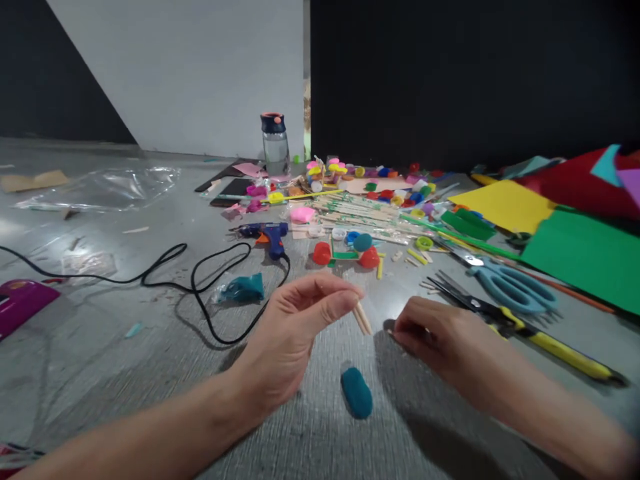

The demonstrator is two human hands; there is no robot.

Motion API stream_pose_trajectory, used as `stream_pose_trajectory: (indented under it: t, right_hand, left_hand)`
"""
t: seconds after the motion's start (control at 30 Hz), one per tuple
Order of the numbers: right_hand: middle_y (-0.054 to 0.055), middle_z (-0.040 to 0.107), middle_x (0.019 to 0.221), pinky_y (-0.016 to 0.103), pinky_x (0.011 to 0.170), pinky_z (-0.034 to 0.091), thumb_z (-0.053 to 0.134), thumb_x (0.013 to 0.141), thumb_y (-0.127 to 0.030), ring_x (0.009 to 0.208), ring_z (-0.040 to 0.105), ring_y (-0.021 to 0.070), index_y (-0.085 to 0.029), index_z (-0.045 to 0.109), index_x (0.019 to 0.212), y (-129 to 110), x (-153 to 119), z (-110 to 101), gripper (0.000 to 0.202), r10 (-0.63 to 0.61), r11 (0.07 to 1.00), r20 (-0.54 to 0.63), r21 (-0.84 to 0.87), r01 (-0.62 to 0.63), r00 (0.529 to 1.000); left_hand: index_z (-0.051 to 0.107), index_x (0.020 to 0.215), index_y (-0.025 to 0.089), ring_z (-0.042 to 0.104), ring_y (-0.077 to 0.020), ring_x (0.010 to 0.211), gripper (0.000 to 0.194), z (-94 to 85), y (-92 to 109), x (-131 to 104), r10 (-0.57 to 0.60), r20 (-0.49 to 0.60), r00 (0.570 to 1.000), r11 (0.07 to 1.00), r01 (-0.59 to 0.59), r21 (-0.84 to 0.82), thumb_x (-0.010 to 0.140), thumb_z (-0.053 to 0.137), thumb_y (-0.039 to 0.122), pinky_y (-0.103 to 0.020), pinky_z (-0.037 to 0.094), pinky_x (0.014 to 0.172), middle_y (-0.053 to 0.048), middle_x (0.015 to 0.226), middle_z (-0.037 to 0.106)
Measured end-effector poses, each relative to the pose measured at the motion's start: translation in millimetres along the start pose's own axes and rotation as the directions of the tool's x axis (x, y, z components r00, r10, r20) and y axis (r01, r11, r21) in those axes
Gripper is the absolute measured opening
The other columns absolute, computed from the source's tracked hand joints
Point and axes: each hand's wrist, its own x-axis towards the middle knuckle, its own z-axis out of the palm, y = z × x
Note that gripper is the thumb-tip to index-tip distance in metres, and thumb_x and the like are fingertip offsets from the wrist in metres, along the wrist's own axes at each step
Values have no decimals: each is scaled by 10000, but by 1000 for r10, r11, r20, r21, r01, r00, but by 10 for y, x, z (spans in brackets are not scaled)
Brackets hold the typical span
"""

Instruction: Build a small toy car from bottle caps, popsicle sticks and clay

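My left hand [305,327] pinches short wooden sticks [363,319] between thumb and fingertips, their ends pointing down over the table. To its right, my right hand [425,330] is low over the tabletop with thumb and fingers closed together. A tiny pale tip shows at those fingers, too small to name. Between the hands and nearer to me lies a flattened oval lump of teal modelling clay [357,393]. Beyond the hands sits a small construction with red caps [369,257] at its ends, a green strip [346,256] and a teal piece [363,242].
A blue glue gun [274,239] with a looping black cord lies left of centre, by a bag of teal clay [243,288]. Light blue scissors [515,287] and yellow-handled pliers [565,350] are at right. A water bottle [276,147] stands behind craft sticks [345,212] and coloured caps.
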Motion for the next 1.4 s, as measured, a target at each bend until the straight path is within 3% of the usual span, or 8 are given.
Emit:
stream_pose_trajectory:
  t: [0.07, 0.17, 0.27, 0.43, 0.8, 1.4]
  right_hand:
    - [13, 622, 739, 298, 579, 402, 601, 934, -361, 647, 538, 165, -230, 649, 811, -64, -8, -63, 185, 88, 956, 28, 279, -93, 996]
    - [2, 596, 719, 258, 538, 410, 663, 904, -438, 614, 511, 137, -224, 675, 831, -176, -35, -103, 226, 165, 734, 108, 651, -195, 980]
    - [-10, 581, 700, 229, 529, 400, 701, 895, -417, 591, 491, 107, -214, 681, 812, -273, -70, -54, 220, 203, 556, 169, 791, -256, 964]
    - [-30, 538, 625, 221, 496, 340, 764, 849, -419, 549, 439, 87, -207, 678, 766, -363, -100, 26, 244, 227, 392, 214, 873, -291, 950]
    - [-40, 524, 631, 233, 467, 252, 789, 824, -432, 545, 375, 83, -225, 683, 758, -352, -141, 52, 242, 251, 379, 217, 875, -302, 943]
    - [-41, 518, 622, 214, 466, 287, 808, 810, -421, 532, 379, 79, -223, 676, 743, -374, -114, 53, 247, 250, 307, 244, 898, -316, 937]
  left_hand:
    - [790, 782, 216, 611, -58, 758, 30, 4, -30, -12, -55, 4, 998, 998, 55, 24, 800, 814, 222, -147, 460, 732, 43, 790, 724]
    - [789, 786, 217, 613, -57, 727, 30, 17, -70, -32, -161, 19, 987, 986, 161, 38, 810, 806, 223, -149, 464, 714, 47, 756, 731]
    - [783, 780, 210, 624, -63, 717, 40, 29, -111, -47, -233, 34, 972, 972, 233, 28, 815, 801, 221, -159, 475, 712, 42, 755, 744]
    - [784, 795, 222, 622, -63, 696, 34, 40, -160, -53, -281, 55, 958, 960, 279, 41, 828, 789, 229, -161, 481, 686, 45, 754, 748]
    - [790, 792, 204, 641, -63, 728, 36, 37, -178, -55, -277, 46, 960, 957, 271, 100, 821, 795, 225, -145, 488, 717, 39, 770, 756]
    - [791, 782, 188, 641, -67, 707, 43, 64, -168, -41, -288, 57, 956, 956, 283, 83, 815, 799, 214, -151, 490, 707, 31, 747, 755]
